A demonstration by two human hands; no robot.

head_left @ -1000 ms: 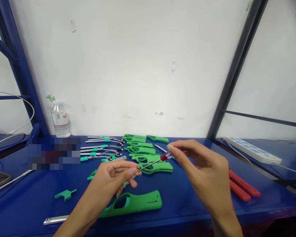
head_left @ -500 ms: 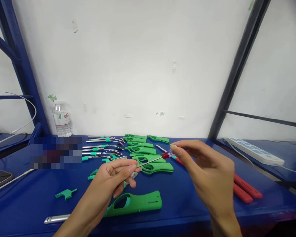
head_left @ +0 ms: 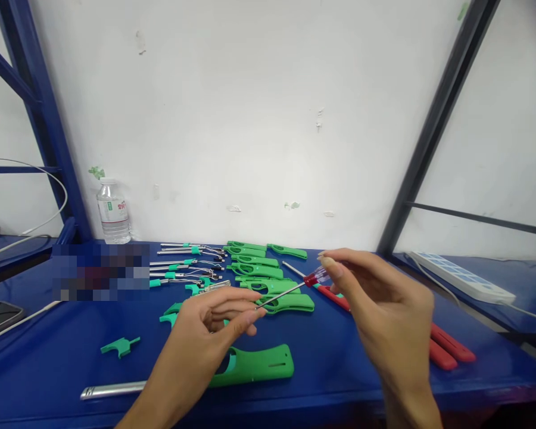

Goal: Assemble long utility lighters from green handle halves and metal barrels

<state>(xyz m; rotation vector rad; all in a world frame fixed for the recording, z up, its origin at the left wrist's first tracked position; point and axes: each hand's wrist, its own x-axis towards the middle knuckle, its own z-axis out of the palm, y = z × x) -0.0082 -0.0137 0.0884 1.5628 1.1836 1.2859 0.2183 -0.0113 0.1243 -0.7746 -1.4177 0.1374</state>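
My right hand [head_left: 384, 316] pinches the clear and red handle of a screwdriver [head_left: 282, 294] between thumb and fingers. Its metal shaft slants down to the left. At the shaft's end is my left hand [head_left: 218, 322], thumb and forefinger closed about the tip; anything small there is too hard to make out. Below my left hand lies a green gas lighter [head_left: 259, 364] with a silver barrel, partly covered by my wrist. Behind the hands, several green lighter shells [head_left: 295, 302] are lined up on the blue table [head_left: 330, 369].
Several metal lighter rods [head_left: 174, 263] with wires lie at the back left. A loose teal trigger piece [head_left: 120, 346] is at the left. Red lighter bodies [head_left: 451, 344] lie at the right, near a white power strip [head_left: 464, 277]. A water bottle [head_left: 113, 214] stands by the wall.
Both hands have shifted slightly right with the screwdriver. The left fingers have moved down the shaft to its tip, and the clear piece seen under them is now hidden.
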